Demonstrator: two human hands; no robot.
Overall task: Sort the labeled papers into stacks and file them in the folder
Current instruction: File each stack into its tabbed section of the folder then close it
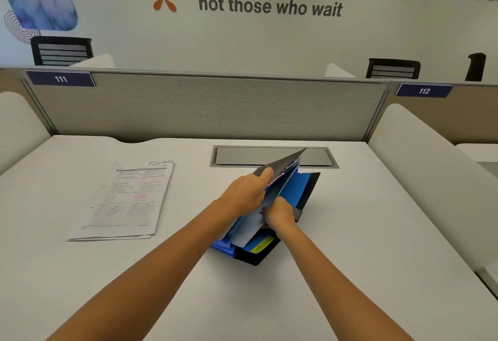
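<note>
Folder: black expanding type with blue dividers, lying right of centre on the surface, front flap raised. Your left hand grips the lifted flap and front leaves, fingers curled over their edge. Your right hand pinches a pale sheet at the pockets; whether that sheet is going in or only being parted, the view cannot tell. A yellow tab shows at the folder's near end, its lettering too blurred to read.

Papers: one stack marked "FINANCE", flat on the surface, well apart to the left, untouched.

Step in hand, by judgement: filing into a pocket. Next move calls for holding the pockets open, seating the sheet fully, then fetching the FINANCE stack.
</note>
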